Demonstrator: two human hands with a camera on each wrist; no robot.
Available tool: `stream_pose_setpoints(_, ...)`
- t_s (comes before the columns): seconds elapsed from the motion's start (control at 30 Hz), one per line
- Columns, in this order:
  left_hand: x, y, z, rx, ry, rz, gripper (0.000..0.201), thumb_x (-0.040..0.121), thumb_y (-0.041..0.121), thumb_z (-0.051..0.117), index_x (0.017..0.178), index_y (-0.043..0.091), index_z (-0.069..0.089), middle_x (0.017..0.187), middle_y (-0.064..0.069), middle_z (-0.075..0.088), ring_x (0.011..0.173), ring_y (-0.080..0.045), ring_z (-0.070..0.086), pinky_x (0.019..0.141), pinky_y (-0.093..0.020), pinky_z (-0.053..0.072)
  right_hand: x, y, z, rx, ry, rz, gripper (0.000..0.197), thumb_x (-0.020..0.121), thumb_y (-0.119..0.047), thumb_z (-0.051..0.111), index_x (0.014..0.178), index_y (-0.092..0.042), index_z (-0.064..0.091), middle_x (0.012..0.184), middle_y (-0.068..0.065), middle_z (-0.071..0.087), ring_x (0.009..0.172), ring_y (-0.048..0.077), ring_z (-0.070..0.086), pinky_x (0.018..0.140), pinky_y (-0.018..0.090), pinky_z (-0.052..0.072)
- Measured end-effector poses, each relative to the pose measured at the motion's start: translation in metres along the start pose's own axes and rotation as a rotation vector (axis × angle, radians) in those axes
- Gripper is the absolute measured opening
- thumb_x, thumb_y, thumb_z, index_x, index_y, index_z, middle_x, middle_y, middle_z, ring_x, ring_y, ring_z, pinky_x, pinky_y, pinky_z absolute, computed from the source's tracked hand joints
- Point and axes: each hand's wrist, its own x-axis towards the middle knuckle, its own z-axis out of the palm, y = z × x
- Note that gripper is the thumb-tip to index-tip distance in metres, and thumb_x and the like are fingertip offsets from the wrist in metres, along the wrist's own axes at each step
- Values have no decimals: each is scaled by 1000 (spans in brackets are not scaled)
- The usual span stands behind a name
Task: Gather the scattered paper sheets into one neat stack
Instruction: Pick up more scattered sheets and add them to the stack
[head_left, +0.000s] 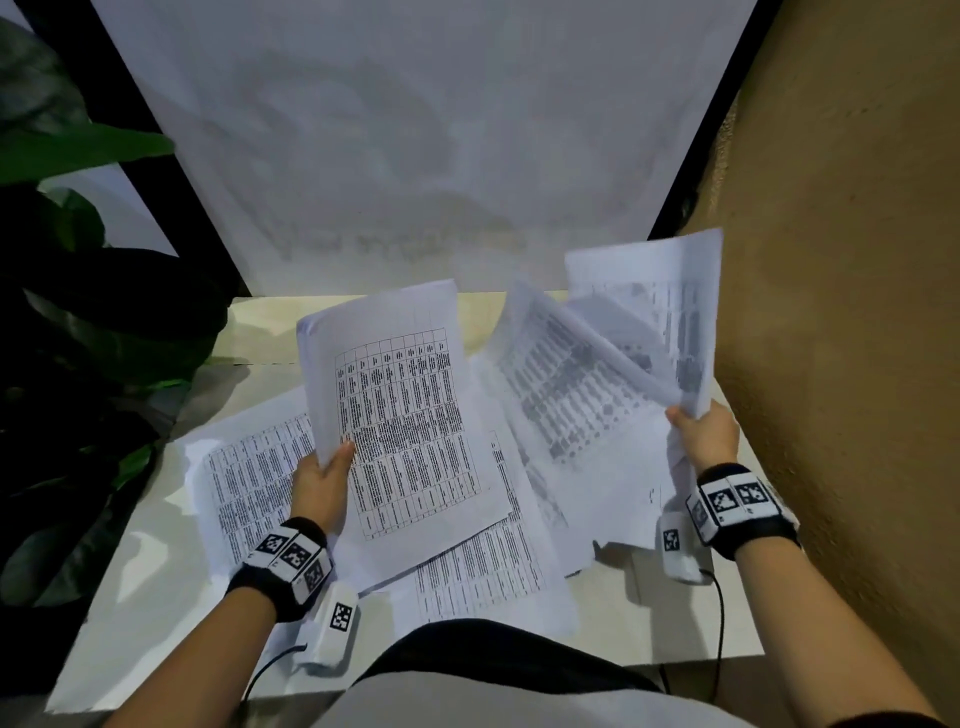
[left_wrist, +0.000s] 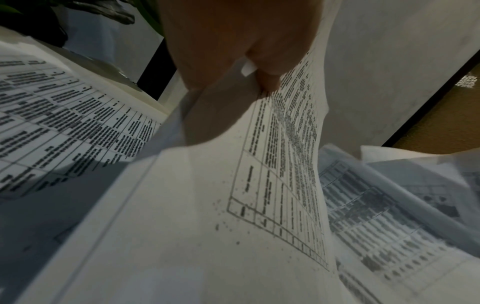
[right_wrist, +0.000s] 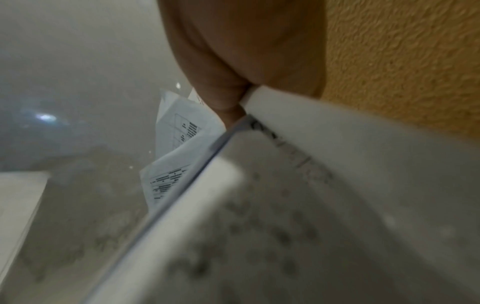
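Wrist trackers (head_left: 291, 558), paper sheets (head_left: 483, 566) on pale table (head_left: 130, 571), textured ochre wall (head_left: 841, 260) alongside.

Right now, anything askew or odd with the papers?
Yes. The sheets on the table lie fanned at clashing angles. The right hand pinches splayed, curling sheets; the left hand holds a flatter bundle.

You have a pale table (head_left: 156, 597) before you, a dark leafy plant (head_left: 88, 322) at its left, a textured tan wall (head_left: 841, 260) on the right, and a black-framed whitish panel (head_left: 415, 130) behind.
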Motion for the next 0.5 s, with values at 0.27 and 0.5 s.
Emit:
stream_pose_setpoints(0.27, -13, 5, 3, 26, -4, 36, 26, 90, 32, 49, 100, 8, 47, 75, -8, 45, 67, -20, 44, 58, -27, 40, 20, -29, -42, 365, 232, -4, 43, 84, -13, 60, 121, 7, 49, 122, 22, 58, 110, 34, 57, 97, 42, 47)
stream_pose_setpoints(0.5, -18, 24, 10, 34, -81, -20, 50, 91, 35, 46, 126, 1, 40, 102, -12, 54, 94, -26, 49, 88, -39, 43, -1, -42, -40, 731, 38, 39, 31, 83, -11, 60, 113, -3, 57, 90, 1, 61, 88, 18, 55, 55, 19, 46)
